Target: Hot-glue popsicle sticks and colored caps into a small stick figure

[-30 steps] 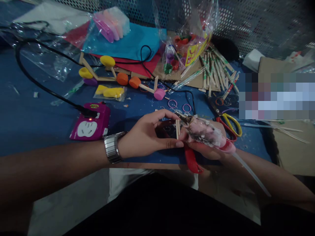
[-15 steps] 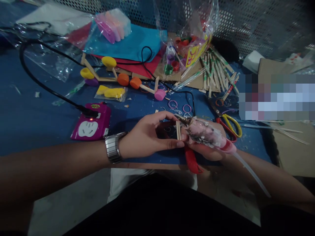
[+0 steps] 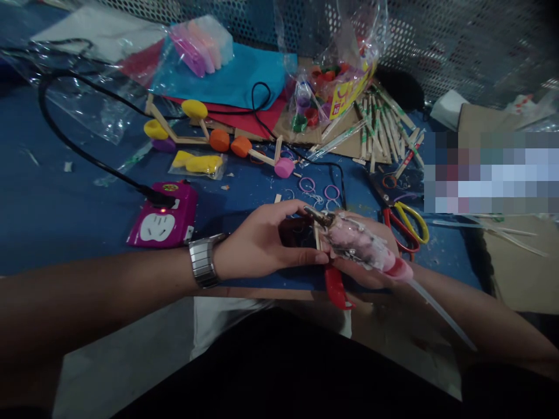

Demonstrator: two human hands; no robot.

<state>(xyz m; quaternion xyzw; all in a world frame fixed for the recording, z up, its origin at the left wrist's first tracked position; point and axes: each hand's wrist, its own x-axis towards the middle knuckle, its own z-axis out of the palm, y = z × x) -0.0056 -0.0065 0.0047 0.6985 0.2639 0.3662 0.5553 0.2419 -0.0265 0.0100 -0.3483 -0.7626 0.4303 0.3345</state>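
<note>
My left hand (image 3: pixel 257 241), with a metal watch (image 3: pixel 202 262) at the wrist, pinches a short wooden stick (image 3: pixel 318 237) between thumb and fingers. My right hand (image 3: pixel 371 276) is closed around a pink glue gun (image 3: pixel 356 241), whose red handle end (image 3: pixel 337 288) shows below. A translucent glue stick (image 3: pixel 443 314) juts from the gun's rear. The gun's dark nozzle (image 3: pixel 318 215) points left, over the upper end of the wooden stick and close to my left fingertips. The gun partly covers the stick and my right fingers.
Behind my hands lie joined sticks with orange caps (image 3: pixel 219 140), purple rings (image 3: pixel 307 185) and a bag of caps (image 3: pixel 311 116). Scissors (image 3: pixel 406 227) lie right, near chopsticks (image 3: pixel 375 128). A purple power socket (image 3: pixel 163 215) with a black cable (image 3: pixel 94 157) stands left.
The glue gun has shifted slightly left, and its nozzle now reaches over the top of the wooden stick. My left hand stays nearly in place.
</note>
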